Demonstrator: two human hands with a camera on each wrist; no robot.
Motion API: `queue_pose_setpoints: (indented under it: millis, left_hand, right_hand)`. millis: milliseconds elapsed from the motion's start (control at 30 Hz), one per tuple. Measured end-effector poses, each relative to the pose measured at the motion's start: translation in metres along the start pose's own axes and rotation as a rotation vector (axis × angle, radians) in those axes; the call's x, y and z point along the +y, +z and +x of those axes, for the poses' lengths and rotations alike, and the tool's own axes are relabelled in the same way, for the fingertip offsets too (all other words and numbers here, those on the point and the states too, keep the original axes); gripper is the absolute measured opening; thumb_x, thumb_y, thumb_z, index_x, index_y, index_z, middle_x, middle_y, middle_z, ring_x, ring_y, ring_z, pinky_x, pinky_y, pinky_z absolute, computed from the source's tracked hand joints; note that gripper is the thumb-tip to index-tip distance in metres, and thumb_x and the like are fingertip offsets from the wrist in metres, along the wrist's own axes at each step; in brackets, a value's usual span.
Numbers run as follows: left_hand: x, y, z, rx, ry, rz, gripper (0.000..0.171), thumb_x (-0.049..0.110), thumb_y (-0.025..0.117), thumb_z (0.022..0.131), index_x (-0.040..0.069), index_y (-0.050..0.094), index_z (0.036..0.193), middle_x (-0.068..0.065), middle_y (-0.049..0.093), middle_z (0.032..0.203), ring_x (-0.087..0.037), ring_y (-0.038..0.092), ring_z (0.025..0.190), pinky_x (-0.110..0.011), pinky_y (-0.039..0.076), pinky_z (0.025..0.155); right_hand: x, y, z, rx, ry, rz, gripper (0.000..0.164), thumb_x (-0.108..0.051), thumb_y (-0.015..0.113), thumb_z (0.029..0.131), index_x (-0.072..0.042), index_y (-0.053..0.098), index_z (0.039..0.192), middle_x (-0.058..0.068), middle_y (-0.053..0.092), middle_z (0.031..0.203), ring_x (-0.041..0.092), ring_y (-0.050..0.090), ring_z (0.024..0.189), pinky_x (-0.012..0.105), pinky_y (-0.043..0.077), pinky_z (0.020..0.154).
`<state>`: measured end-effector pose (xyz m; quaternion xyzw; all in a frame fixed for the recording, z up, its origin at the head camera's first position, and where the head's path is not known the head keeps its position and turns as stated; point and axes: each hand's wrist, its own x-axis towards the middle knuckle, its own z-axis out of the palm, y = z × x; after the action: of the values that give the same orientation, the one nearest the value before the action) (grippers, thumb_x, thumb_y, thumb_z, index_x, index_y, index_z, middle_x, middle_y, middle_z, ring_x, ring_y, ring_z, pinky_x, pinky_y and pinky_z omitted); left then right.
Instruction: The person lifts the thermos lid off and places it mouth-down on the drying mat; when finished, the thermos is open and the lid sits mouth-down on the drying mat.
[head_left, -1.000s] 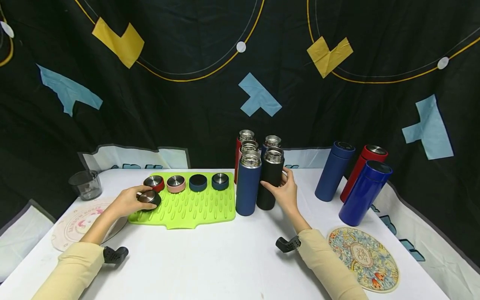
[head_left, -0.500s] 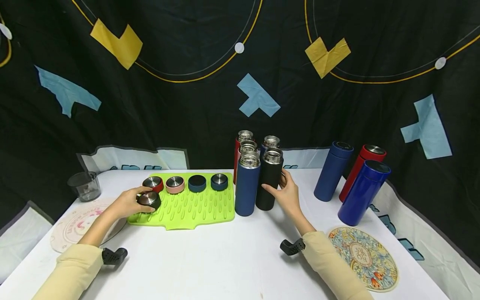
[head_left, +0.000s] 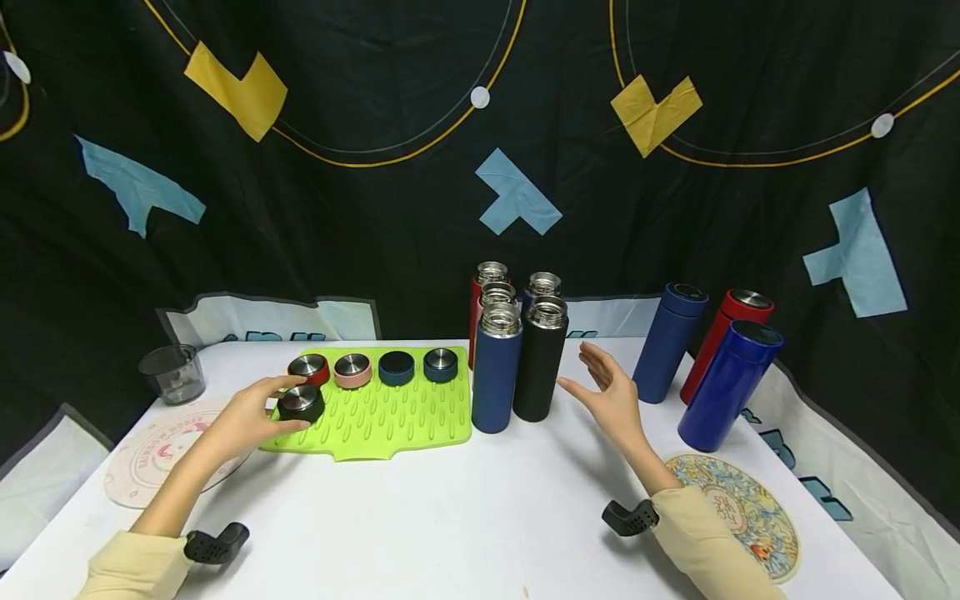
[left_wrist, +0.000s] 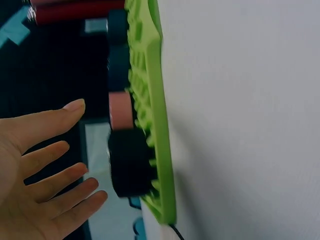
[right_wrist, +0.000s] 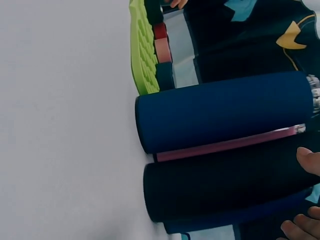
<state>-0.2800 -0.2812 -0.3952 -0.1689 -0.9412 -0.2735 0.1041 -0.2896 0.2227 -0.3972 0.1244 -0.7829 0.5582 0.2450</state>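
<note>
On the left end of the green drying mat sits a black lid. My left hand is spread beside it; in the left wrist view the fingers and thumb stand apart from the black lid. Behind it a red lid, a pink lid and two dark blue lids line the mat's back edge. My right hand is parted from the black bottle, holding nothing. A blue bottle stands left of it, with other lidless bottles behind.
Three lidded bottles, a matte blue one, a red one and a glossy blue one, stand at the right. A patterned round mat lies before them. A clear cup and a pale round mat are far left.
My right hand has let go of the black bottle and moved right, away from it. My left hand has opened from the black lid and drawn back slightly.
</note>
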Motion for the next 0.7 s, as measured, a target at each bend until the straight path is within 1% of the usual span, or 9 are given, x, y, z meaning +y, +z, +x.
queue_pose_setpoints:
  millis: [67, 133, 233, 333, 433, 500, 567, 633, 700]
  left_hand:
    - [0.008, 0.003, -0.003, 0.002, 0.041, -0.005, 0.067, 0.017, 0.085, 0.072, -0.004, 0.055, 0.128, -0.031, 0.056, 0.121, -0.047, 0.054, 0.108, -0.062, 0.046, 0.086]
    - [0.015, 0.006, -0.006, -0.006, 0.08, -0.007, 0.067, 0.018, 0.086, 0.072, -0.003, 0.056, 0.127, -0.029, 0.058, 0.119, -0.045, 0.057, 0.106, -0.061, 0.045, 0.087]
    - [0.023, 0.012, -0.011, -0.03, 0.129, -0.017, 0.067, 0.021, 0.086, 0.071, -0.002, 0.057, 0.126, -0.027, 0.058, 0.121, -0.045, 0.058, 0.106, -0.06, 0.045, 0.088]
    - [0.029, 0.019, -0.014, -0.056, 0.156, -0.023, 0.067, 0.022, 0.086, 0.071, -0.001, 0.057, 0.127, -0.027, 0.057, 0.124, -0.045, 0.057, 0.107, -0.059, 0.046, 0.09]
    - [0.032, 0.025, -0.016, -0.083, 0.158, -0.028, 0.067, 0.022, 0.086, 0.071, -0.001, 0.057, 0.128, -0.028, 0.057, 0.124, -0.046, 0.055, 0.11, -0.06, 0.044, 0.092]
    - [0.034, 0.027, -0.017, -0.114, 0.136, -0.024, 0.069, 0.023, 0.085, 0.071, 0.0, 0.056, 0.129, -0.029, 0.055, 0.126, -0.048, 0.053, 0.113, -0.062, 0.042, 0.093]
    - [0.034, 0.028, -0.019, -0.152, 0.118, -0.022, 0.072, 0.024, 0.085, 0.071, -0.001, 0.054, 0.131, -0.03, 0.054, 0.128, -0.049, 0.05, 0.115, -0.064, 0.04, 0.095]
    - [0.035, 0.028, -0.02, -0.189, 0.106, -0.015, 0.075, 0.026, 0.085, 0.071, -0.002, 0.053, 0.132, -0.03, 0.052, 0.13, -0.05, 0.048, 0.118, -0.065, 0.038, 0.096]
    - [0.036, 0.029, -0.02, -0.215, 0.108, -0.008, 0.078, 0.028, 0.085, 0.07, -0.004, 0.052, 0.132, -0.031, 0.051, 0.13, -0.051, 0.047, 0.119, -0.065, 0.037, 0.096]
  right_hand:
    - [-0.007, -0.008, -0.004, 0.0, -0.014, -0.026, 0.065, -0.013, 0.082, 0.077, -0.005, 0.053, 0.135, 0.012, 0.057, 0.133, 0.024, 0.053, 0.124, 0.029, 0.04, 0.104]
    - [-0.02, -0.016, -0.01, -0.006, -0.016, -0.046, 0.064, -0.01, 0.081, 0.078, -0.002, 0.053, 0.135, 0.016, 0.057, 0.132, 0.029, 0.052, 0.124, 0.034, 0.039, 0.104]
    - [-0.037, -0.026, -0.02, -0.006, -0.012, -0.067, 0.062, -0.006, 0.079, 0.08, 0.003, 0.051, 0.135, 0.02, 0.055, 0.133, 0.034, 0.051, 0.125, 0.04, 0.038, 0.105]
    - [-0.042, -0.038, -0.029, 0.006, -0.014, -0.108, 0.062, -0.005, 0.077, 0.081, 0.002, 0.05, 0.136, 0.021, 0.055, 0.133, 0.035, 0.05, 0.124, 0.041, 0.039, 0.104]
    - [-0.028, -0.052, -0.036, 0.041, -0.027, -0.154, 0.063, -0.01, 0.079, 0.081, -0.004, 0.051, 0.137, 0.016, 0.056, 0.133, 0.029, 0.052, 0.124, 0.028, 0.041, 0.103]
    - [-0.023, -0.063, -0.041, 0.071, -0.016, -0.185, 0.065, -0.012, 0.08, 0.08, -0.008, 0.052, 0.138, 0.011, 0.057, 0.134, 0.022, 0.053, 0.124, 0.023, 0.041, 0.101]
    - [-0.012, -0.074, -0.043, 0.103, -0.005, -0.215, 0.066, -0.016, 0.081, 0.079, -0.012, 0.052, 0.139, 0.008, 0.056, 0.135, 0.013, 0.052, 0.124, 0.013, 0.038, 0.099]
    - [-0.012, -0.084, -0.048, 0.132, 0.014, -0.249, 0.067, -0.016, 0.081, 0.079, -0.013, 0.052, 0.139, 0.006, 0.056, 0.136, 0.006, 0.051, 0.124, 0.012, 0.037, 0.099]
    - [-0.012, -0.093, -0.052, 0.162, 0.027, -0.272, 0.068, -0.015, 0.081, 0.079, -0.013, 0.051, 0.14, 0.006, 0.054, 0.138, 0.004, 0.05, 0.124, 0.012, 0.037, 0.099]
